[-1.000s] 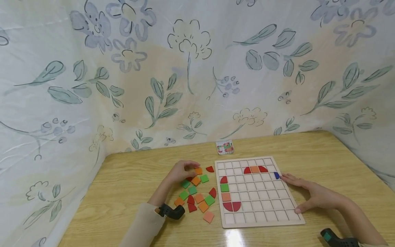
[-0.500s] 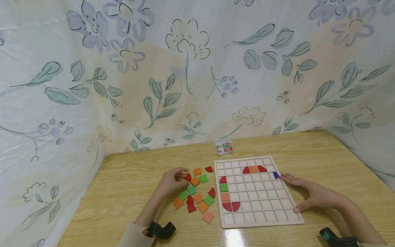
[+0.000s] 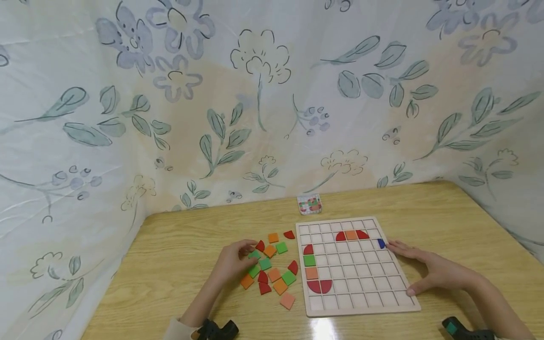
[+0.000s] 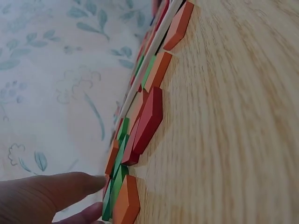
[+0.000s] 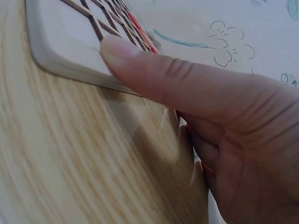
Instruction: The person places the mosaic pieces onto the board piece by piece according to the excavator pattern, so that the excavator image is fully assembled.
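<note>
My left hand (image 3: pixel 233 259) is over the left side of a loose group of tiles, with index finger and thumb apart around a teal-green square tile (image 3: pixel 254 254). In the left wrist view its fingertips are right at the green tiles (image 4: pixel 108 200), next to an orange tile (image 4: pixel 127 200). My right hand (image 3: pixel 442 268) spreads along the right edge of a wooden grid board (image 3: pixel 361 312). Its thumb (image 5: pixel 140 63) presses on the board's near corner, and its fingertips touch the edge beside a blue piece (image 3: pixel 381 243). Red, green and orange pieces sit in several board cells.
Loose orange squares (image 3: pixel 280 286), green squares (image 3: pixel 289 277) and red quarter-rounds (image 3: pixel 265 288) lie between my left hand and the board. A small pattern card (image 3: pixel 309 204) lies behind the board. A flowered cloth (image 3: pixel 272 118) hangs at the table's back.
My left hand has drawn back to the left and nearer me, from the orange and red tiles at the back to the teal-green one. The right hand has stayed at the board.
</note>
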`<state>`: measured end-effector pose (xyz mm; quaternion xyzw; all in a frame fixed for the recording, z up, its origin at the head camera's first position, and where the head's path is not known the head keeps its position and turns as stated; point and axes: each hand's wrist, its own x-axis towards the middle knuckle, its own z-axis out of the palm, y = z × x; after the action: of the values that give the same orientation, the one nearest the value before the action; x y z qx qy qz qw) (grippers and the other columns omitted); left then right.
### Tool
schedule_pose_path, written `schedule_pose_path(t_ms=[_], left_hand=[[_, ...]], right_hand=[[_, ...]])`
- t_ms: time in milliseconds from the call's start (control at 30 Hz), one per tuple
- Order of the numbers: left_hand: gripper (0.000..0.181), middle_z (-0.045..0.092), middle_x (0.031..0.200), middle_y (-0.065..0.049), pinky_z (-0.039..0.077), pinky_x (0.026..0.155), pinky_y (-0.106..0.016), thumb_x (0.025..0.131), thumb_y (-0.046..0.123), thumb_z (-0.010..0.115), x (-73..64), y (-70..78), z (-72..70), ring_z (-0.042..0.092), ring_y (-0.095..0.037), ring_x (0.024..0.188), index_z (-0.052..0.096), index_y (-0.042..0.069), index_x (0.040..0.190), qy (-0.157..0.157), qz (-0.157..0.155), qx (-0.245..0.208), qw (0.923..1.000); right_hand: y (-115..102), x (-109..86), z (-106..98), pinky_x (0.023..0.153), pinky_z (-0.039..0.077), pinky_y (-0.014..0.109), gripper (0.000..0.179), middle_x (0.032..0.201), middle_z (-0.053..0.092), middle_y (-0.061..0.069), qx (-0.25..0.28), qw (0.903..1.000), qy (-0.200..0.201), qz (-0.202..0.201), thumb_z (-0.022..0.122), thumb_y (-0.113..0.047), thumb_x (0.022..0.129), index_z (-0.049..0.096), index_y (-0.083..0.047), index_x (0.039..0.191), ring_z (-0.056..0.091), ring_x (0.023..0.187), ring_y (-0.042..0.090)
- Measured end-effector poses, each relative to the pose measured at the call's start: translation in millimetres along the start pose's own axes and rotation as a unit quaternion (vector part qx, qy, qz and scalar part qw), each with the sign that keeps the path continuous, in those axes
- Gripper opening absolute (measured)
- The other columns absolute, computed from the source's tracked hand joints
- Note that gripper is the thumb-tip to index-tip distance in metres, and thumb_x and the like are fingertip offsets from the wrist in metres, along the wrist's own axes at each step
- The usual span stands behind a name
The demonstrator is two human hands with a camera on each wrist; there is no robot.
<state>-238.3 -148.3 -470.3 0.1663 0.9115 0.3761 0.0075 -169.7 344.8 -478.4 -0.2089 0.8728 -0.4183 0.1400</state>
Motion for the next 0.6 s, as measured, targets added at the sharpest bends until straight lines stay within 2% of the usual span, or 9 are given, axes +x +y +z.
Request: schedule_pose_path(t_ms=[67, 100, 133, 300, 333, 367, 600], left_hand=[[0.035, 0.066, 0.094, -0.001, 0.048, 0.077, -0.036, 0.076, 0.016, 0.074, -0.2, -0.4, 0.3, 0.060, -0.019, 0.088, 0.065, 0.012, 0.110, 0.000, 0.004, -0.001, 1.0000], [0.036, 0.066, 0.094, -0.001, 0.048, 0.077, -0.036, 0.076, 0.016, 0.075, -0.3, -0.6, 0.5, 0.060, -0.020, 0.088, 0.066, 0.012, 0.110, 0.001, 0.005, -0.001, 1.0000], [0.037, 0.066, 0.094, -0.001, 0.048, 0.078, -0.037, 0.075, 0.016, 0.076, -0.1, -1.0, 0.8, 0.060, -0.020, 0.089, 0.066, 0.012, 0.110, 0.001, 0.004, -0.002, 1.0000], [0.038, 0.066, 0.092, 0.001, 0.049, 0.076, -0.034, 0.073, 0.012, 0.076, 1.1, -2.2, 2.9, 0.061, -0.018, 0.087, 0.066, 0.013, 0.110, 0.007, -0.004, 0.000, 1.0000], [0.040, 0.066, 0.091, 0.002, 0.049, 0.076, -0.033, 0.073, 0.011, 0.075, 1.6, -2.3, 3.2, 0.061, -0.017, 0.086, 0.065, 0.013, 0.112, 0.008, -0.008, -0.001, 0.9999], [0.042, 0.066, 0.091, 0.002, 0.049, 0.075, -0.032, 0.072, 0.010, 0.075, 2.0, -2.1, 3.4, 0.060, -0.016, 0.086, 0.065, 0.013, 0.113, 0.008, -0.010, -0.004, 0.9999], [0.055, 0.066, 0.092, 0.003, 0.049, 0.073, -0.030, 0.071, 0.009, 0.075, 5.2, 3.4, 2.9, 0.059, -0.013, 0.084, 0.059, 0.014, 0.123, 0.022, -0.010, -0.022, 0.9995]], right_hand=[[0.0, -0.1, 0.1, 0.087, 0.012, 0.075, 0.089, 0.147, 0.015, -0.018, -0.002, 1.0000, 0.001, -0.001, 0.078, -0.024, 0.070, 0.031, -0.014, 0.145, 0.008, 0.115, -0.031], [0.1, -0.4, 0.1, 0.095, 0.015, 0.069, 0.088, 0.147, 0.015, -0.020, -0.005, 1.0000, 0.002, -0.003, 0.078, -0.024, 0.070, 0.031, -0.014, 0.145, 0.008, 0.116, -0.030], [0.2, -0.6, 0.1, 0.095, 0.016, 0.068, 0.089, 0.146, 0.016, -0.020, -0.007, 1.0000, 0.003, -0.003, 0.078, -0.024, 0.070, 0.031, -0.014, 0.145, 0.008, 0.115, -0.030], [1.0, -0.7, -0.2, 0.095, 0.016, 0.069, 0.090, 0.150, 0.016, -0.010, -0.010, 0.9999, 0.003, -0.001, 0.078, -0.025, 0.070, 0.030, -0.015, 0.145, 0.007, 0.114, -0.031], [0.8, -0.5, -0.3, 0.087, 0.012, 0.075, 0.090, 0.150, 0.015, -0.008, -0.006, 1.0000, 0.001, 0.001, 0.078, -0.025, 0.070, 0.030, -0.015, 0.145, 0.007, 0.113, -0.031], [1.0, -0.4, -0.3, 0.087, 0.012, 0.076, 0.091, 0.151, 0.015, -0.006, -0.006, 1.0000, 0.002, 0.001, 0.078, -0.025, 0.069, 0.030, -0.015, 0.145, 0.007, 0.113, -0.031], [0.7, -1.0, 0.0, 0.086, 0.009, 0.076, 0.091, 0.151, 0.015, -0.007, -0.006, 1.0000, 0.003, 0.001, 0.078, -0.025, 0.069, 0.030, -0.015, 0.145, 0.007, 0.113, -0.031]])
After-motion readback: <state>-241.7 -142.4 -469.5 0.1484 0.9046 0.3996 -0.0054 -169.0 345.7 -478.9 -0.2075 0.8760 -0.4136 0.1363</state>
